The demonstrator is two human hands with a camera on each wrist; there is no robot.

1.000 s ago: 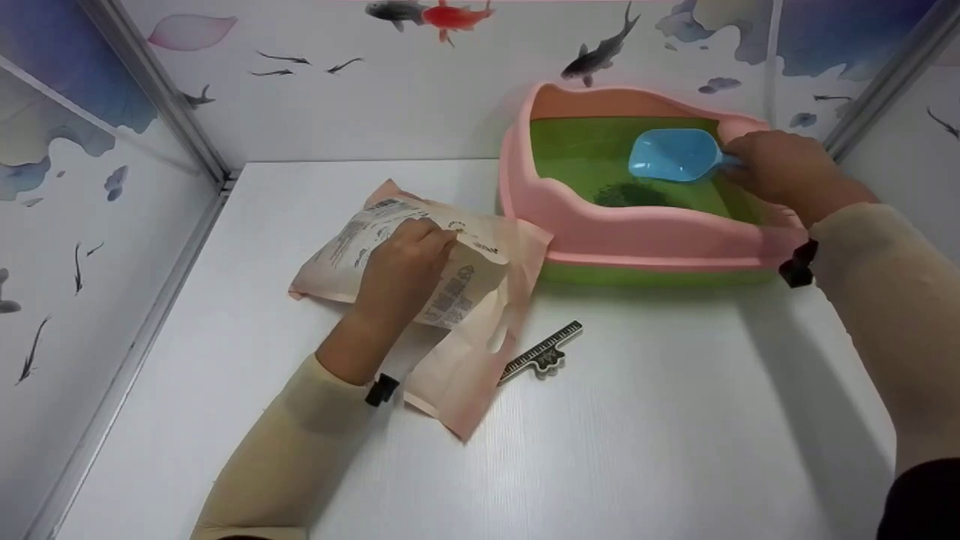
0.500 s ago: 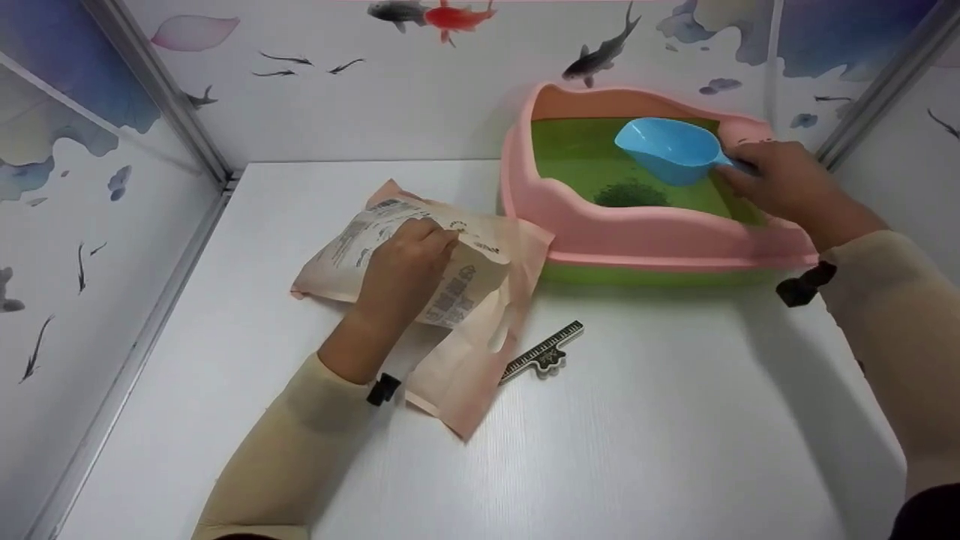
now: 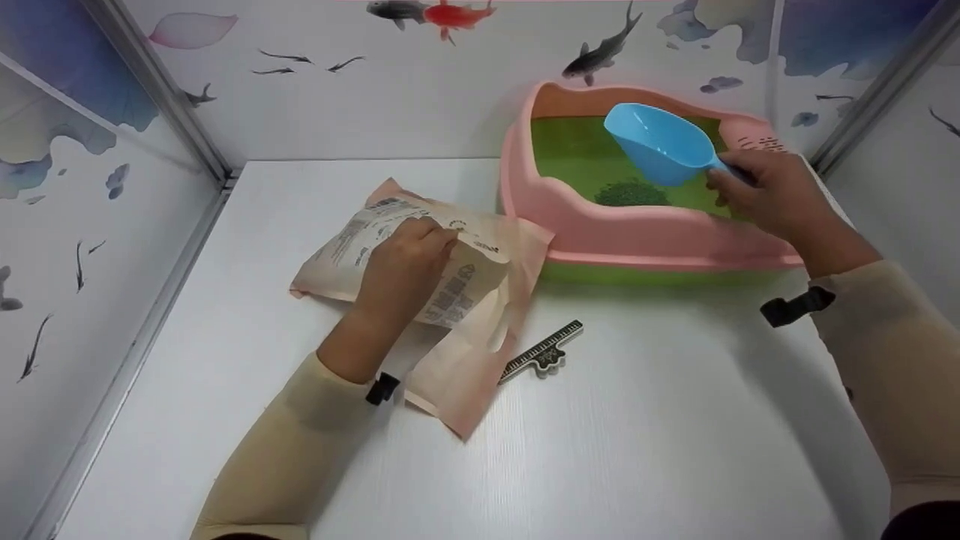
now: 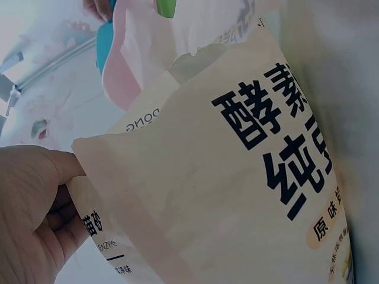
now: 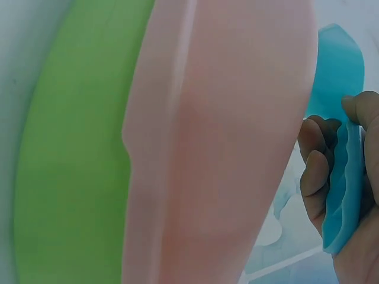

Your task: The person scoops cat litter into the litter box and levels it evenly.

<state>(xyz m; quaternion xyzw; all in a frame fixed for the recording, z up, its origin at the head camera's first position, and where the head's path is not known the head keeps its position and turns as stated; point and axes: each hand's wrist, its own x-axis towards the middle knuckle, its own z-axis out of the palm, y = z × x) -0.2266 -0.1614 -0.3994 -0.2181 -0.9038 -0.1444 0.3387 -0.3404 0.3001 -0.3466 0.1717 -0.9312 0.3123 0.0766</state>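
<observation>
White walls [image 3: 420, 112] with colourful fish [image 3: 456, 14]

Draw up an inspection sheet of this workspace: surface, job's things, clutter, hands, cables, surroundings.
Surface: white table, finely streaked finish.
Job's things: blue scoop, tilted over the pink-and-green box; a small heap of dark granules on the box's floor; opened bag lying left of the box.
Clutter: dark clip with ruler-like marks, one end at the bag's edge; whether it runs underneath cannot be told.
Hands: left hand pinches the bag's edge; right hand grips the scoop's handle.
Cables: nothing seen.
Surroundings: white wall panels printed with fish, metal corner posts.
</observation>
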